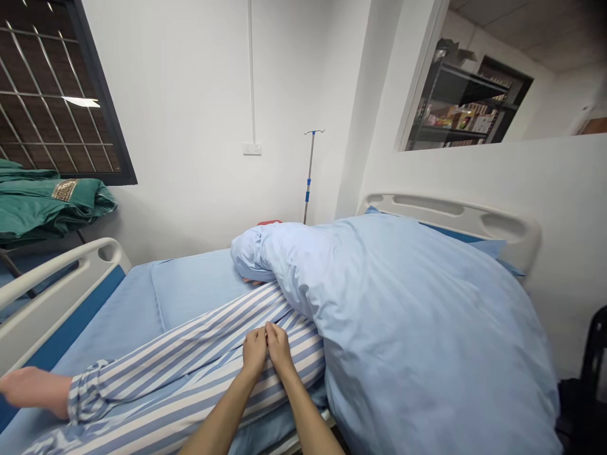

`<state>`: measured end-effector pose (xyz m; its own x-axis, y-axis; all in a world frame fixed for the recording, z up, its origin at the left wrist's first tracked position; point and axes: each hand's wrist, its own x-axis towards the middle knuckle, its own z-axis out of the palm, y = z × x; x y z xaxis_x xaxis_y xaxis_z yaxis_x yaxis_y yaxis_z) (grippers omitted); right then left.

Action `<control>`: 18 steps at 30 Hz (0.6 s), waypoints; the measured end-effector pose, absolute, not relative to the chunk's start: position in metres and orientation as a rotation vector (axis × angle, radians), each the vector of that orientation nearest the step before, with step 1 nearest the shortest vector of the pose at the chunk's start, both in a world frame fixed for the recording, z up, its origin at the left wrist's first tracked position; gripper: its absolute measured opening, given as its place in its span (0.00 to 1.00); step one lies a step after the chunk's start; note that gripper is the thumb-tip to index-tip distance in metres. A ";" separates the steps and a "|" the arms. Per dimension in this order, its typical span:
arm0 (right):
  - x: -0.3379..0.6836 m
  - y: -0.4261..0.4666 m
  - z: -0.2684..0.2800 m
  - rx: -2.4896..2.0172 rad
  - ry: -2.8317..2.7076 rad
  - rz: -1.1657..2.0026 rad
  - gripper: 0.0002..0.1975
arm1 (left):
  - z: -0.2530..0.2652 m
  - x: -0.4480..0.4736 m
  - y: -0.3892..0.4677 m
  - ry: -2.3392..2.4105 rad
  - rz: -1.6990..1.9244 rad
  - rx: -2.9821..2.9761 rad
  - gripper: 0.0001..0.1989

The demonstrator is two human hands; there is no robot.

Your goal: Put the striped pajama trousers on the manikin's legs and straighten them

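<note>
My left hand and my right hand are side by side over the upper legs of a figure lying on the bed. Both are closed with the fingers curled under, their knuckles nearly touching. What they hold, if anything, is hidden; I cannot tell whether they grip the cloth. Below them are blue-and-white striped trousers, gathered at the ankle above a bare foot. A light blue quilt lies bunched to the right of my hands, covering the upper body.
The bed has a light blue sheet, a footboard at left and a headboard at right. Behind it stand a drip pole and a wall. Green folded cloth lies beyond the footboard. A dark object is at far right.
</note>
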<state>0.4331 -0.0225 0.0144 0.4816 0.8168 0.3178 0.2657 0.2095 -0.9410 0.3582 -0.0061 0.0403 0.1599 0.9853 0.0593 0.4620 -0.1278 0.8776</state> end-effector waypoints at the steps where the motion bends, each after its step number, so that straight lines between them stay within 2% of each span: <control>1: 0.436 -0.021 0.015 -1.321 -1.010 0.540 0.19 | 0.044 0.363 -0.006 1.355 0.964 1.657 0.19; 7: 0.439 -0.022 0.016 -1.252 -0.964 0.582 0.17 | 0.041 0.377 -0.013 1.257 1.131 1.671 0.19; 10: 0.434 -0.026 0.018 -1.342 -0.979 0.516 0.17 | 0.026 0.372 -0.013 1.369 1.043 1.811 0.17; 13: 0.431 -0.028 0.020 -1.386 -0.985 0.465 0.17 | 0.012 0.368 -0.011 1.464 0.895 2.055 0.11; 18: 0.430 -0.028 0.017 -1.444 -1.039 0.419 0.18 | 0.003 0.369 -0.011 1.596 0.673 2.270 0.14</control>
